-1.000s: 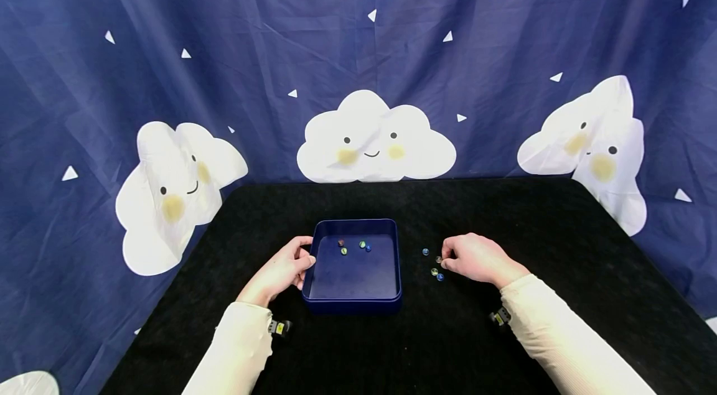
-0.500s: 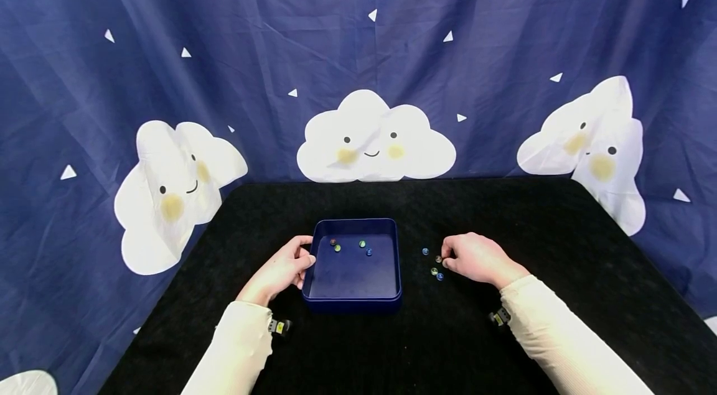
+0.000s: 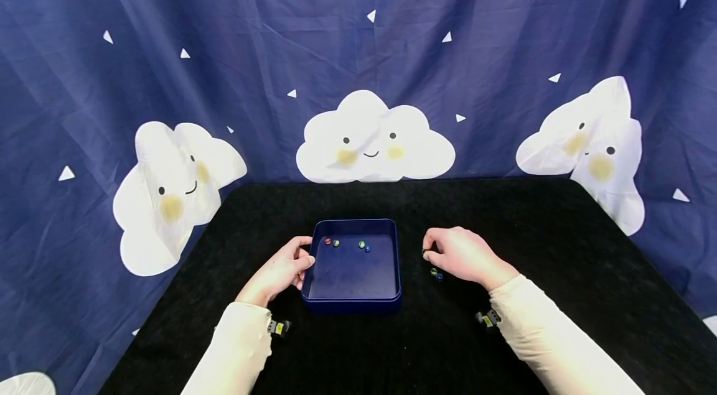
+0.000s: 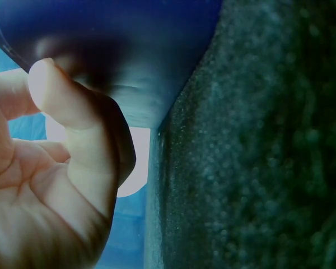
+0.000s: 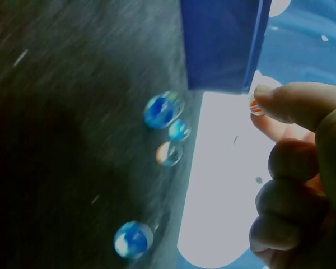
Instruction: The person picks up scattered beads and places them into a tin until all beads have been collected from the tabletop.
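A square dark-blue box with low walls stands on the black table. My left hand holds it by its left side, thumb on the box wall. Inside, near the far wall, lie a red marble, two green marbles and a blue marble. To the right of the box, my right hand pinches an orange-striped marble between thumb and forefinger. Below those fingers, several loose marbles lie on the table, among them a green marble and a blue marble.
The black cloth-covered table extends around the box on every side. Behind it hangs a blue curtain with white clouds and small triangles. Each wrist wears a small camera strapped under the sleeve.
My right hand has shifted left toward the box, above the loose marbles. In the box, the red and one green marble have rolled left. The left hand keeps its place.
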Demonstrator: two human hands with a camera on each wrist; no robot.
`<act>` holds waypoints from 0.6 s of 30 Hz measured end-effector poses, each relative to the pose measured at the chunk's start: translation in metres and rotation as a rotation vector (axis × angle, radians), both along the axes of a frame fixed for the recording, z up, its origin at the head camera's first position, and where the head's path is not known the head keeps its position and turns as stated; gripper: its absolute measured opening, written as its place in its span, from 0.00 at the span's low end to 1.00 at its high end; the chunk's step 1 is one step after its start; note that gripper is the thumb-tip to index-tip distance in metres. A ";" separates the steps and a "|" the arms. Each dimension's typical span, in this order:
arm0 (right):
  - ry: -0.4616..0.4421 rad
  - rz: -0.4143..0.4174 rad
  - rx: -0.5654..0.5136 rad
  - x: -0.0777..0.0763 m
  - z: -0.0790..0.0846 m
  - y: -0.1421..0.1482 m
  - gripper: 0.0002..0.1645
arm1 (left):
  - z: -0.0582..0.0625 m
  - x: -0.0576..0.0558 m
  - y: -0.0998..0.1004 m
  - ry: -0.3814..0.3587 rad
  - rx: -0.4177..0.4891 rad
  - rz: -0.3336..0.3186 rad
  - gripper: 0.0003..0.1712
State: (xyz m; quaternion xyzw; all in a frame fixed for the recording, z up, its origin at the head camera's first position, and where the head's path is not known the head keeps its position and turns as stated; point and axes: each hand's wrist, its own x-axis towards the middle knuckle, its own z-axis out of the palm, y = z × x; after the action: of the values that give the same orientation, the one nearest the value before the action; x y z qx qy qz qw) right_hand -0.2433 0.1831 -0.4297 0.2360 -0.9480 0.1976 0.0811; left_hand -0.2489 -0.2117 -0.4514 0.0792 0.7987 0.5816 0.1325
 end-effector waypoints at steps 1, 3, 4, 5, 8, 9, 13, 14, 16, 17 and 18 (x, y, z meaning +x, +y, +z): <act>0.007 0.008 -0.005 0.000 0.001 -0.003 0.09 | 0.000 0.000 0.000 0.000 0.000 0.001 0.27; 0.020 0.022 -0.010 0.000 0.003 -0.007 0.09 | -0.001 0.000 0.000 0.000 -0.002 0.001 0.27; 0.022 0.024 -0.010 0.000 0.004 -0.010 0.09 | -0.001 0.000 0.000 0.001 -0.003 0.000 0.27; 0.025 0.027 -0.009 0.000 0.005 -0.012 0.09 | -0.001 0.000 0.000 0.000 -0.002 0.000 0.27; 0.025 0.038 -0.005 0.000 0.006 -0.018 0.10 | -0.002 0.000 -0.001 -0.003 0.001 -0.002 0.27; 0.024 0.042 -0.005 -0.001 0.006 -0.020 0.10 | -0.002 0.000 -0.001 -0.004 0.002 -0.002 0.27; 0.030 0.062 -0.009 -0.001 0.009 -0.029 0.09 | -0.003 -0.001 -0.001 -0.006 0.008 0.001 0.28; 0.034 0.066 -0.008 -0.002 0.010 -0.031 0.09 | -0.003 -0.001 -0.001 -0.005 0.008 0.002 0.28; 0.041 0.073 -0.009 -0.002 0.012 -0.035 0.09 | -0.002 -0.001 -0.001 -0.006 0.012 0.000 0.28; 0.040 0.075 -0.011 -0.002 0.013 -0.037 0.09 | -0.002 0.000 -0.001 -0.006 0.012 0.000 0.28; 0.039 0.075 -0.012 -0.002 0.014 -0.039 0.09 | -0.002 0.000 -0.001 -0.006 0.013 0.000 0.28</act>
State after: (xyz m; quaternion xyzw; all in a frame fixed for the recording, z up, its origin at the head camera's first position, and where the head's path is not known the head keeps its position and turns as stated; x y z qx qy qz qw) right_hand -0.2450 0.1445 -0.4159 0.2747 -0.9355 0.2014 0.0936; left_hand -0.2493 -0.2123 -0.4534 0.0780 0.7946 0.5869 0.1344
